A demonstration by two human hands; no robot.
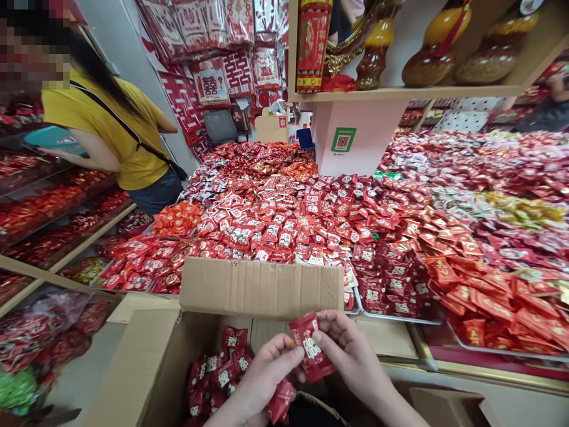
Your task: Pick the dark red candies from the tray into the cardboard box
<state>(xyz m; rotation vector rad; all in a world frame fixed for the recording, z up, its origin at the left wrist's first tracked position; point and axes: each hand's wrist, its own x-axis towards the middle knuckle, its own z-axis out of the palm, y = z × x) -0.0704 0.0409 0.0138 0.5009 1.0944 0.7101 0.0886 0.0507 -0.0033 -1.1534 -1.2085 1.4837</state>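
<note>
Left hand (pixel 272 369) + right hand (pixel 352 345) | between: 1 red packet (pixel 311 351) | beneath: 1 box (pixel 262 287)

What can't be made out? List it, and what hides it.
Head view:
Small print on the held packet: too small, partly under the right hand.
Bottom of the carton: hidden by loose packets and the left hand.
Carton's near side: cut off by bottom edge.
Fine text on green sign: too small.

At bottom centre, the packet (pixel 310 351) has a plastic-looking wrapper with a soft sheen; the box (pixel 262 289) is matt brown cardboard; lower right, the tray (pixel 400 319) has a shiny, metal-looking rim; upper right, smooth, glossy gourds (pixel 429 68); upper left, a matt cloth shirt (pixel 137 172)
</note>
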